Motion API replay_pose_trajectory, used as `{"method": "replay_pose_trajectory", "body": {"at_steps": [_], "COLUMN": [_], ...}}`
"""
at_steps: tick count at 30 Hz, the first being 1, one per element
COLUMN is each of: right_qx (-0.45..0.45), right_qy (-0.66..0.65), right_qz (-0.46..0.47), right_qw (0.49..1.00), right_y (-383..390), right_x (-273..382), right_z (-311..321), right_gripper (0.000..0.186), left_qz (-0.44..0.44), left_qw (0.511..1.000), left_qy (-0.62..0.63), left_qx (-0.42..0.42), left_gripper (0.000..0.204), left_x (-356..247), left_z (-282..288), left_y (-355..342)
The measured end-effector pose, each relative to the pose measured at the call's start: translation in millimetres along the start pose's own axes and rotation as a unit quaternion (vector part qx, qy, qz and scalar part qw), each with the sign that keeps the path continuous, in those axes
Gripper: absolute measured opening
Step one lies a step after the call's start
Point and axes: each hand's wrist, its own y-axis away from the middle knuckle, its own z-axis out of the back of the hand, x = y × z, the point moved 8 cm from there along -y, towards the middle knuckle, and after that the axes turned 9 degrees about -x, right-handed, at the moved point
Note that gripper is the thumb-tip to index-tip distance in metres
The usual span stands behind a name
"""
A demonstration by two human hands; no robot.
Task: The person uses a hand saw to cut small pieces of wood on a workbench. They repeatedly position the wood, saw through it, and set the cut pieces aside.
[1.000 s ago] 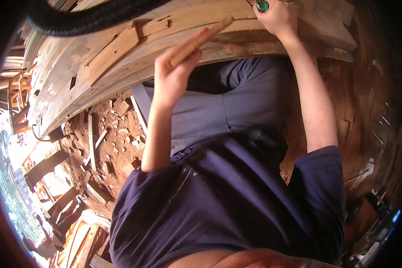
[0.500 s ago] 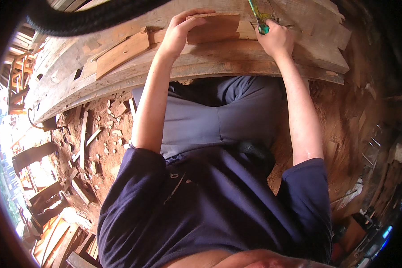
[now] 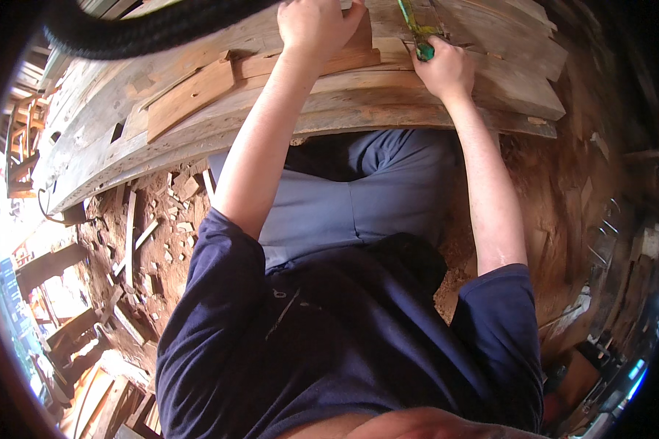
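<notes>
My left hand (image 3: pixel 316 28) is closed on a small brown board (image 3: pixel 361 33) at the top of the view; its fingertips are partly cut off by the upper edge. Below that board, a reddish-brown wood strip (image 3: pixel 348 63) lies along the near side of the plank bench (image 3: pixel 329 110). To the right, my right hand (image 3: pixel 447 72) is wrapped around a slim green and yellow tool (image 3: pixel 422 45). The tool runs up and away from me over the bench, and its kind cannot be made out.
A flat wood offcut (image 3: pixel 190 102) lies on the bench at the left. Wood scraps (image 3: pixel 165 219) litter the dirt floor below the bench on that side. A thick black cable (image 3: pixel 154 33) crosses the upper left. More timber (image 3: pixel 99 399) is stacked at the lower left.
My left hand has moved up and away from me with the board, which has turned and uncovered the strip beneath. My right hand stays nearly in place with the green tool.
</notes>
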Motion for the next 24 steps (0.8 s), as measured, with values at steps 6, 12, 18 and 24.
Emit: {"method": "replay_pose_trajectory", "body": {"at_steps": [6,12,18,24], "right_qx": [0.013,0.021,-0.004,-0.06], "right_qy": [0.001,-0.006,-0.026,-0.099], "right_qz": [0.004,-0.016,-0.01,0.017], "right_qw": [1.0,1.0,1.0,0.993], "right_y": [0,1,1,-3], "right_x": [0,-4,-1,-1], "right_z": [-2,-1,0,14], "right_gripper": [0.029,0.029,0.03,0.031], "left_qz": [-0.019,-0.075,-0.138,-0.126], "left_qw": [0.999,0.99,0.963,0.967], "left_qy": [0.044,0.05,0.011,-0.016], "left_qx": [-0.009,-0.113,-0.232,-0.223], "left_gripper": [0.048,0.039,0.044,0.039], "left_x": [-7,-19,-27,-27], "left_z": [-27,-14,-2,0], "left_y": [14,22,33,37]}}
